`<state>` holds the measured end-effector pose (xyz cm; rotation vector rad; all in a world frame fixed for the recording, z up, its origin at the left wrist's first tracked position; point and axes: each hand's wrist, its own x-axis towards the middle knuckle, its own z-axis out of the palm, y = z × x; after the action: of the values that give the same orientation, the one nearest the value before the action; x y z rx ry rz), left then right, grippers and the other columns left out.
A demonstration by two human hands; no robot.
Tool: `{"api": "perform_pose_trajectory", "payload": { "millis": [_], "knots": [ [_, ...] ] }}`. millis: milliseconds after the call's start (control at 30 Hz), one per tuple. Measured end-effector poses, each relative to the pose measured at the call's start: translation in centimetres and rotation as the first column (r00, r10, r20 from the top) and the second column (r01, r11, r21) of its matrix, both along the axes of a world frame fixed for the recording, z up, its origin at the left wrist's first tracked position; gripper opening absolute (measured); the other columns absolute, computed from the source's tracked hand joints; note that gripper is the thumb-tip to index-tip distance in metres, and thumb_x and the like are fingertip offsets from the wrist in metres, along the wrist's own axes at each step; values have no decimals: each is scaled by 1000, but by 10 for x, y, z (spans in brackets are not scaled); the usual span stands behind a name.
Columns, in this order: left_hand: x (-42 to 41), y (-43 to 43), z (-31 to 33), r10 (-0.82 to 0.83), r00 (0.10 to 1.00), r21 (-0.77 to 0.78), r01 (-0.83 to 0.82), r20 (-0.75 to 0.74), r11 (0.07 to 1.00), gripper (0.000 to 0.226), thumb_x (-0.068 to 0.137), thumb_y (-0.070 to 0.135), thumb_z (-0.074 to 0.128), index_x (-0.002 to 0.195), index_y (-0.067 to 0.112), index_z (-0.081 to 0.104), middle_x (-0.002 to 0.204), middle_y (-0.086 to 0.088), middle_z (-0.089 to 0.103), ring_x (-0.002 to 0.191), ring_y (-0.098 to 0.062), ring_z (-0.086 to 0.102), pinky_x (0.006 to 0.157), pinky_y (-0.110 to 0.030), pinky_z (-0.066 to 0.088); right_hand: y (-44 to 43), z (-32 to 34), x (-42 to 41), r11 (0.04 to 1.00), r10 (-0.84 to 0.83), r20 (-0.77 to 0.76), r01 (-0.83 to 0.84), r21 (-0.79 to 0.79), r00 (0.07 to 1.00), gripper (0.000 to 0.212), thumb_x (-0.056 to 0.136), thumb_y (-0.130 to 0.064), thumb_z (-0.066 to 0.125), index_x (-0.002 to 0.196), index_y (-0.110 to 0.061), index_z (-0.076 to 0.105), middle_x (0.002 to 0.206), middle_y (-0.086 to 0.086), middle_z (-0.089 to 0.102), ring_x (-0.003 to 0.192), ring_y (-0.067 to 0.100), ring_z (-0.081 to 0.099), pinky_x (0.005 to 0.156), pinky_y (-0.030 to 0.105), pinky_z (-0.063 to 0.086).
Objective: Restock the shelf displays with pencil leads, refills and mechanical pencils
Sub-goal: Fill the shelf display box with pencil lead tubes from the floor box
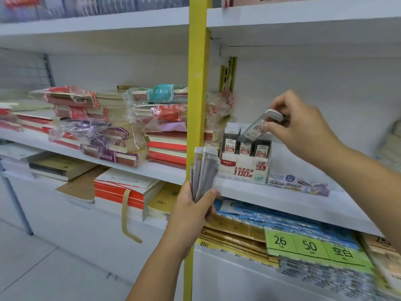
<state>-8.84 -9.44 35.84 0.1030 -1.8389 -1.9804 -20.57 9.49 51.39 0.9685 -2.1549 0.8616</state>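
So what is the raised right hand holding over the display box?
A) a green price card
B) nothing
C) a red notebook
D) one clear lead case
D: the right hand pinches one clear lead case, tilted, above the display box of others.

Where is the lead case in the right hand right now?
In the head view, right of centre: the right hand pinches the lead case tilted over the white display box, right of the yellow upright.

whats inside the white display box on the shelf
Upright lead cases stand in rows in the display box; the right hand holds a tilted case over them. The box front hides their lower parts; back rows are unclear.
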Motion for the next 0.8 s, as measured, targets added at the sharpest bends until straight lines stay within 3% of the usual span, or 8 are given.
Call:
{"api": "perform_pose_trajectory", "payload": {
  "millis": [100, 167, 267, 433, 567, 633, 700, 800],
  "knots": [
    [-3, 0, 2, 16, 1000, 28, -16, -20, 999, 26, 91, 31, 66, 115, 29, 57, 81, 0, 69, 61, -4, 60, 59, -21, 55, -10, 0, -6, 985, -17, -6, 18, 173, 1000, 26, 89, -20, 66, 102, -34, 50, 90, -9, 65, 80, 8, 60, 67, 34, 52],
    [-4, 1, 3, 21, 1000, 46, -20, -22, 999, 27, 91, 30, 66, 116, 28, 57, 88, -5, 69, 62, -4, 61, 60, -20, 54, -17, -3, -11, 981, -20, 6, 18, 195, 1000, 28, 89, -18, 66, 109, -32, 54, 94, -5, 65, 83, 13, 61, 73, 41, 54],
    [-5, 2, 4, 20, 1000, 42, -19, -21, 999, 30, 90, 31, 66, 118, 23, 58, 81, -3, 66, 61, -5, 60, 58, -18, 51, -25, -8, -20, 987, -52, 26, 48, 154, 998, 31, 88, -20, 66, 115, -31, 56, 101, -2, 62, 90, 15, 57, 78, 39, 51],
    [-7, 5, 5, 2, 1000, 34, -2, -19, 999, 28, 91, 29, 66, 117, 21, 59, 73, 7, 67, 62, -4, 61, 58, -17, 51, -27, -19, -38, 953, -204, -59, 212, 215, 977, 29, 92, -35, 59, 120, -30, 65, 109, -1, 49, 111, 18, 35, 87, 30, 27],
    [-7, 9, 7, -16, 1000, 27, 17, -13, 1000, 24, 92, 30, 66, 115, 26, 58, 80, 8, 72, 65, -4, 65, 60, -18, 53, -21, -34, -40, 922, -245, -8, 235, 308, 970, 39, 98, -38, 48, 136, -33, 53, 130, 1, 48, 124, 20, 29, 102, 36, 27],
    [-7, 10, 8, -24, 1000, 37, 24, -6, 999, 23, 93, 29, 66, 114, 29, 56, 85, 8, 74, 70, -5, 69, 61, -19, 54, -17, -42, -30, 960, -213, -58, 220, 172, 975, 38, 99, -33, 47, 136, -27, 54, 130, 1, 51, 126, 19, 31, 102, 33, 28],
    [-6, 13, 10, -39, 999, 43, 39, 4, 998, 26, 93, 30, 66, 115, 31, 55, 87, 7, 74, 76, -8, 72, 60, -18, 54, -13, -51, -14, 991, -131, -124, 129, -28, 984, 30, 98, -27, 51, 125, -23, 63, 112, -5, 59, 112, 16, 43, 89, 21, 31],
    [-5, 18, 12, -71, 997, 43, 70, 16, 997, 30, 91, 31, 68, 117, 32, 54, 89, 5, 75, 82, -12, 75, 60, -19, 55, -12, -69, 15, 982, 109, 25, -104, -159, 994, 23, 92, -31, 58, 114, -36, 62, 96, -19, 59, 83, 3, 54, 70, 13, 41]
  ]
}}
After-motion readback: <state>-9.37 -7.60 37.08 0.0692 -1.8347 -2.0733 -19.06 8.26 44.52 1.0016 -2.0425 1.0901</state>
